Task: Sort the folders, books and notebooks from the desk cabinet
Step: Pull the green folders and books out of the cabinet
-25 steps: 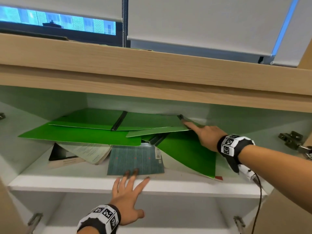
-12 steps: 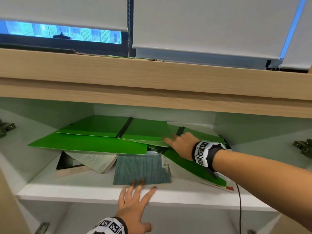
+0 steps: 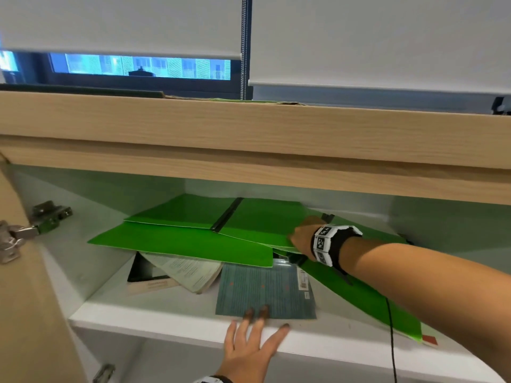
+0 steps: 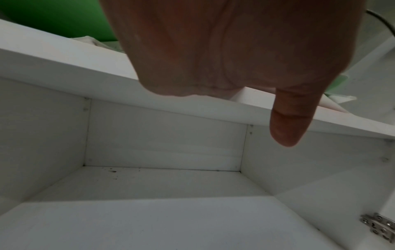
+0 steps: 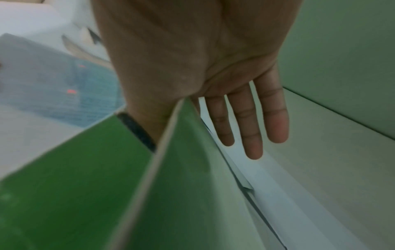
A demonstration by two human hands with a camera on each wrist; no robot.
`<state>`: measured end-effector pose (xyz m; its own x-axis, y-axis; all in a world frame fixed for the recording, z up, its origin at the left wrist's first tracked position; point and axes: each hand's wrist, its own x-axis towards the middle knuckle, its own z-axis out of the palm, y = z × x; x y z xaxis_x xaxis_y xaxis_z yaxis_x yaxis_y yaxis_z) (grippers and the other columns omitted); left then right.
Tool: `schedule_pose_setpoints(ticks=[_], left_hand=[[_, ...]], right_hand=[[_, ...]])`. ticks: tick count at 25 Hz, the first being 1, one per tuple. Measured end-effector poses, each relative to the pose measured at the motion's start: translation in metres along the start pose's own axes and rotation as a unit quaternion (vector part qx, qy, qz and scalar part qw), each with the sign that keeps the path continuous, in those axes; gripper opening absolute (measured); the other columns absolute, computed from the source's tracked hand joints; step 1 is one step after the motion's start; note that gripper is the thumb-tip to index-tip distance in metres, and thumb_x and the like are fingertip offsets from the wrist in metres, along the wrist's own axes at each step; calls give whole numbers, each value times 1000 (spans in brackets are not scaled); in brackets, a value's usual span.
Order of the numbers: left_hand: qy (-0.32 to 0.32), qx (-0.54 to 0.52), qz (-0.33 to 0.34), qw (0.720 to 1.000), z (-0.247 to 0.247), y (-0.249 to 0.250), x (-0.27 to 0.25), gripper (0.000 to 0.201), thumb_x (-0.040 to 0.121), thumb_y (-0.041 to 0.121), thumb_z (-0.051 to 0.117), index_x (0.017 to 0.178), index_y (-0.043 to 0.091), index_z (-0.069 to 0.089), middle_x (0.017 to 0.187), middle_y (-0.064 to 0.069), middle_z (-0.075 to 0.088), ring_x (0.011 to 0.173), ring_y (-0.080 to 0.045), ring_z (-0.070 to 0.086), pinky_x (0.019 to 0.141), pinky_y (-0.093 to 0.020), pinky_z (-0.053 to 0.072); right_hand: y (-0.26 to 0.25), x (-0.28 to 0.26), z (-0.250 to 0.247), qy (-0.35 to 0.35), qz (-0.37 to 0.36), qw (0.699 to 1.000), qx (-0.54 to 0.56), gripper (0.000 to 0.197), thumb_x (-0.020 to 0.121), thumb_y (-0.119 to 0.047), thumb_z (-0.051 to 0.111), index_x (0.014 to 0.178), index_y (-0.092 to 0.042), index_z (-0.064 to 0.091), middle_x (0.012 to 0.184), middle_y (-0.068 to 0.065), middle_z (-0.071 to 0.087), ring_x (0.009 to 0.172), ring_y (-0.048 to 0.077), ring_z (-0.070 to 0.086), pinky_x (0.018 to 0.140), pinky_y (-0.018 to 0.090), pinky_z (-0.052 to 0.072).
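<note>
Right hand (image 5: 213, 71) pinches green folder (image 5: 181, 169), fingers straight; left hand (image 3: 249, 349) flat on blue notebook (image 3: 265, 291).

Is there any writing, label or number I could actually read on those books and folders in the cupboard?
None can be read.
Blue-grey patterned notebook: white barcode sticker, print too small.
Open white booklet: lines of text, too blurred.
Beige book spine: faint lettering, illegible.
Black-and-white square-pattern wristband by the right hand: coded squares, no words.
Green folders: no writing visible.
</note>
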<state>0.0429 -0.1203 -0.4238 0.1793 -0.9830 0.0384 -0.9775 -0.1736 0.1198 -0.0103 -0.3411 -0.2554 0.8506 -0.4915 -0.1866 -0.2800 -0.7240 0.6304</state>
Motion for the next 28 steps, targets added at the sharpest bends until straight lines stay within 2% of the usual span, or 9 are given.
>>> schedule_pose_setpoints(ticks=[5, 9, 11, 12, 14, 17, 24, 26, 28], left_hand=[[14, 1, 6, 1000, 5, -1, 1, 91, 95, 41, 46, 105, 69, -41, 141, 11, -42, 133, -15, -32, 102, -49, -25], [24, 5, 5, 1000, 11, -5, 2, 86, 94, 40, 50, 122, 67, -27, 142, 12, -39, 134, -15, -28, 104, -50, -21], [114, 40, 36, 992, 19, -10, 5, 82, 80, 58, 59, 132, 69, -3, 156, 11, -15, 145, -20, 2, 111, -57, -1], [77, 38, 12, 996, 16, -12, 5, 87, 67, 69, 63, 136, 68, 11, 159, 10, -1, 144, -23, 20, 112, -56, 10], [76, 24, 31, 996, 7, -7, 1, 97, 65, 67, 65, 139, 66, 2, 157, 7, -17, 146, -21, 3, 115, -52, -1], [-41, -40, 23, 998, 1, -5, -3, 98, 70, 60, 59, 123, 72, -22, 150, 8, -38, 141, -21, -30, 114, -53, -16], [-41, -10, 12, 999, -5, -2, -3, 101, 79, 54, 60, 132, 63, -26, 155, 2, -33, 144, -28, -27, 116, -54, -11], [38, 15, 7, 999, 2, -4, 4, 100, 84, 49, 60, 125, 66, -30, 160, 5, -19, 146, -24, -20, 116, -56, 0], [97, 71, 9, 993, 7, -7, 8, 91, 74, 57, 58, 133, 69, -11, 162, 4, -1, 145, -18, -12, 112, -58, 15]], right_hand=[[33, -8, -22, 103, 75, 990, 52, 21, 91, -10, 47, 103, -12, 64, 96, 11, 66, 85, 30, 65, 71, 33, 49], [23, -6, -24, 90, 91, 990, 51, 24, 99, -8, 39, 108, -6, 60, 111, 14, 63, 100, 32, 62, 85, 37, 50], [15, -12, -21, 86, 85, 992, 40, 25, 100, -9, 38, 116, -5, 57, 119, 16, 60, 109, 32, 60, 91, 39, 47], [14, -20, -23, 96, 85, 991, 39, 26, 100, -9, 38, 118, -4, 56, 121, 16, 59, 111, 32, 59, 91, 38, 47], [17, -47, -35, 117, 90, 988, 33, 25, 100, -9, 39, 115, -4, 58, 118, 16, 60, 108, 31, 61, 87, 37, 48], [21, -98, -58, 127, 95, 987, 11, 21, 98, -8, 41, 107, -7, 59, 107, 13, 65, 96, 30, 63, 77, 35, 48], [-9, -223, -116, 106, 70, 992, -25, 33, 101, -9, 30, 129, -7, 47, 115, 8, 63, 102, 29, 64, 74, 36, 46], [-18, -252, -133, 115, 82, 990, -21, 33, 100, -8, 28, 130, -8, 43, 114, 7, 62, 98, 28, 65, 67, 35, 41], [-22, -282, -159, 128, 87, 988, -28, 30, 100, -10, 28, 126, -10, 43, 110, 4, 63, 95, 27, 65, 63, 32, 36]])
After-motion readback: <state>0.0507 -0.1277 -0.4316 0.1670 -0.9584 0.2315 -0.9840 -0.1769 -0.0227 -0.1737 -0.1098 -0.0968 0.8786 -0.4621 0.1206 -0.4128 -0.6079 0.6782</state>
